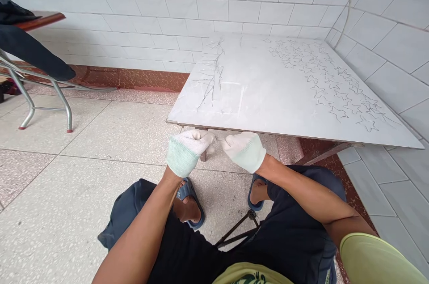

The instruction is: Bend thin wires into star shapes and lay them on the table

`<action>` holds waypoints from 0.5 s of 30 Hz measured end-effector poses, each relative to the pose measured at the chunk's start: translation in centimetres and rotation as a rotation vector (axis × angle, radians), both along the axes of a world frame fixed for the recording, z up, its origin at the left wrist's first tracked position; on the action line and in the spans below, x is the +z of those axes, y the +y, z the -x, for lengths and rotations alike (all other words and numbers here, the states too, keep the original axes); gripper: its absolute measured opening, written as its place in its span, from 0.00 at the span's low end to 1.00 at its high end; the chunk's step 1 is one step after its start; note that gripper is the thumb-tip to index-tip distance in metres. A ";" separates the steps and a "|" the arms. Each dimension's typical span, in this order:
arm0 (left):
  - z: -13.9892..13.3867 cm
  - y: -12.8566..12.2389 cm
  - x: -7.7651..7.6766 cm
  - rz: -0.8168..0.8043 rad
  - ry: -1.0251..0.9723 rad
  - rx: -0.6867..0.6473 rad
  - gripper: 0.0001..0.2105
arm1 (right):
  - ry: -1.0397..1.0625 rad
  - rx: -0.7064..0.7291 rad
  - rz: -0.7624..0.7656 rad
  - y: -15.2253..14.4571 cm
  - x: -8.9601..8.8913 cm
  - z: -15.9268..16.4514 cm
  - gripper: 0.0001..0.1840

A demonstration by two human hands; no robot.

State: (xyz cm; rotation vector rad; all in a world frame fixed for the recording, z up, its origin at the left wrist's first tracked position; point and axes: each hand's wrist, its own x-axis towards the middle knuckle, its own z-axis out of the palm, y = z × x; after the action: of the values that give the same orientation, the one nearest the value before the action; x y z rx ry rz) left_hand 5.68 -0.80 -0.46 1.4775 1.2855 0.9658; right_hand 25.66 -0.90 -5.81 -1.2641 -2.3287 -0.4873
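Note:
Both my hands wear white knitted gloves with pale green cuffs, and they meet just in front of the table's near edge. My left hand is closed, its fingertips pinched on a thin wire. From the other side my right hand pinches the same wire, of which only a tiny dark bit shows between the gloves. On the white tabletop beyond, a bunch of loose thin wires lies at the left. Several star-shaped bent wires are spread over the right part.
White tiled walls rise behind and to the right of the table. A metal-legged folding chair with dark cloth on it stands at the left. Below my hands are my slippered feet and a dark metal stool leg. A cable runs down the corner.

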 end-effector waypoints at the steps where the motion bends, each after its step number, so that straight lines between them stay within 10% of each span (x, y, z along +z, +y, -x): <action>1: 0.0 0.0 -0.1 -0.001 -0.002 0.002 0.13 | -0.001 0.003 0.025 0.0 0.1 0.0 0.32; 15: 2.9 2.6 -0.2 0.064 -0.244 -0.181 0.17 | 0.024 0.103 0.228 -0.4 0.0 0.0 0.22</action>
State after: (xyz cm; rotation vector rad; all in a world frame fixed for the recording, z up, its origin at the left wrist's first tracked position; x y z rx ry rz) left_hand 2.74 1.80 -0.70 1.3546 0.9813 0.9430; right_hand 25.71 -1.32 -5.81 -1.2332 -2.4685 -0.1749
